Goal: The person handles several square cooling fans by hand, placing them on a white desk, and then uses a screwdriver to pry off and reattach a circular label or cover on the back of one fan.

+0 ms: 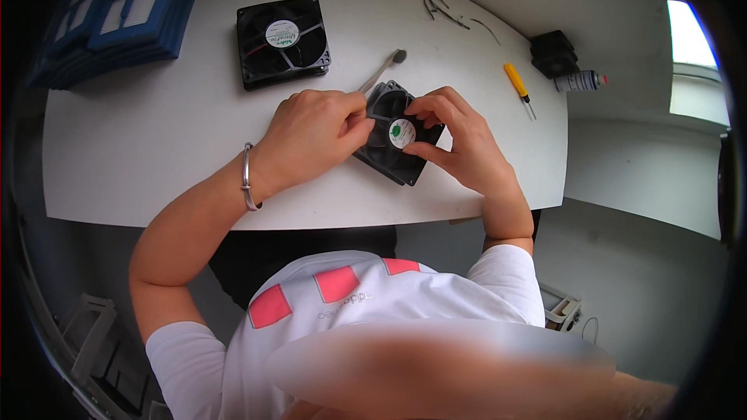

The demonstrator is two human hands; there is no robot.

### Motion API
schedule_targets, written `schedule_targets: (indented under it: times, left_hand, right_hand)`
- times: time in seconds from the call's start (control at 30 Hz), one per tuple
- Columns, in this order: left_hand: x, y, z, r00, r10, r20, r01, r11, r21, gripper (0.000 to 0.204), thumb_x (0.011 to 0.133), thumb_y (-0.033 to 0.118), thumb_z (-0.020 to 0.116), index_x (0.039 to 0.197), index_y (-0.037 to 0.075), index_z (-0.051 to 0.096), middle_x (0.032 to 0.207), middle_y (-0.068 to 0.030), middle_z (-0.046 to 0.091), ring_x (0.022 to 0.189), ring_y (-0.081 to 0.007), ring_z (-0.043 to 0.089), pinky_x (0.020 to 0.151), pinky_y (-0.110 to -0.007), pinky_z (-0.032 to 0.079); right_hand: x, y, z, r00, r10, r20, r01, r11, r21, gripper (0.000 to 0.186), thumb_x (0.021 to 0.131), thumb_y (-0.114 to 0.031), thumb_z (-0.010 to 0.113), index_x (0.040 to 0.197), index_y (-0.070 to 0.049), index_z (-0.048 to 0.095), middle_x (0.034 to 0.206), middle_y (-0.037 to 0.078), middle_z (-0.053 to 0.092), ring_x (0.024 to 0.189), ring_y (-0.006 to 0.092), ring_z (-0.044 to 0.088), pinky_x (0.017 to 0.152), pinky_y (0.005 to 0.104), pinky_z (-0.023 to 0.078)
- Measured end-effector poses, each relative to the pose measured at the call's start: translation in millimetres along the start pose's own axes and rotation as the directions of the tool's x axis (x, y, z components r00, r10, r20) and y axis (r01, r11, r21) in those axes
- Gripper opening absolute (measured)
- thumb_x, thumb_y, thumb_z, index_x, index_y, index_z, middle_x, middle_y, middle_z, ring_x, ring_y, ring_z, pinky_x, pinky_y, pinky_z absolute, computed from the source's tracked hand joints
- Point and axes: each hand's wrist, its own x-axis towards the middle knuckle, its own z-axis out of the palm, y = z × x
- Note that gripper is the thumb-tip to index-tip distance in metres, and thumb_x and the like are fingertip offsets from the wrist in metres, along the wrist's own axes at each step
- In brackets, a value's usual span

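A black square fan (384, 159) with a round white-and-green hub label lies at the table's middle. My left hand (319, 136) is closed at the fan's left edge, its curled fingertips hiding whatever they hold. My right hand (455, 140) grips over the fan's face, thumb and forefinger either side of the label. A brush (395, 57) with a pale handle and dark head is just behind my left hand, the handle's near end partly hidden. A second black fan (303, 62) sits farther back on the left.
Blue framed panels (167, 31) are stacked at the back left of the white table (140, 148). Dark cable ties (436, 8) lie at the back. To the right are a yellow-handled screwdriver (516, 78), more black fans (552, 53) and a spray can (576, 81).
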Motion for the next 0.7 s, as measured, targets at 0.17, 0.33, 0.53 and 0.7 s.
schedule_targets:
  times: [0.17,0.33,0.53,0.7]
  left_hand:
    - [-2.9,0.9,-2.2,0.999,-0.001,0.038,0.001,1.0,0.008,0.025,0.087,0.021,0.069,0.073,0.002,0.06,0.059,-0.0114,0.057,0.052,-0.0265,0.057,0.055,-0.036,0.043]
    - [-4.0,1.6,-1.2,0.996,-0.002,0.089,0.005,0.999,-0.044,0.023,0.088,0.02,0.068,0.074,0.003,0.062,0.059,-0.0115,0.058,0.052,-0.0268,0.057,0.054,-0.037,0.043]
    - [-3.3,0.4,3.1,0.997,0.06,-0.037,-0.061,0.998,-0.003,0.022,0.086,0.019,0.072,0.076,0.002,0.062,0.06,-0.0096,0.057,0.052,-0.0233,0.055,0.053,-0.036,0.042]
    - [-2.7,0.2,1.8,0.999,0.034,0.013,-0.034,0.999,-0.019,0.022,0.085,0.018,0.073,0.076,0.002,0.062,0.06,-0.009,0.055,0.051,-0.0216,0.053,0.053,-0.035,0.041]
  right_hand:
    - [-1.3,0.2,-4.1,1.0,0.003,0.015,0.0,0.989,-0.147,0.04,0.074,-0.013,0.085,0.108,-0.009,0.066,0.101,0.006,0.061,0.086,0.023,0.066,0.072,0.034,0.055]
    - [-2.9,2.1,-6.2,0.998,0.006,0.06,0.002,0.991,-0.134,0.04,0.074,-0.012,0.085,0.109,-0.009,0.066,0.101,0.006,0.061,0.084,0.0214,0.064,0.072,0.0332,0.055]
    - [3.0,0.8,-8.0,0.992,0.038,0.117,-0.026,0.994,-0.102,0.037,0.075,-0.01,0.084,0.107,-0.008,0.065,0.099,0.006,0.058,0.082,0.0209,0.063,0.071,0.0324,0.055]
    - [2.8,2.7,-7.6,0.992,0.038,0.124,-0.026,0.996,-0.091,0.035,0.076,-0.008,0.083,0.106,-0.008,0.065,0.098,0.006,0.057,0.082,0.0207,0.063,0.072,0.0323,0.055]
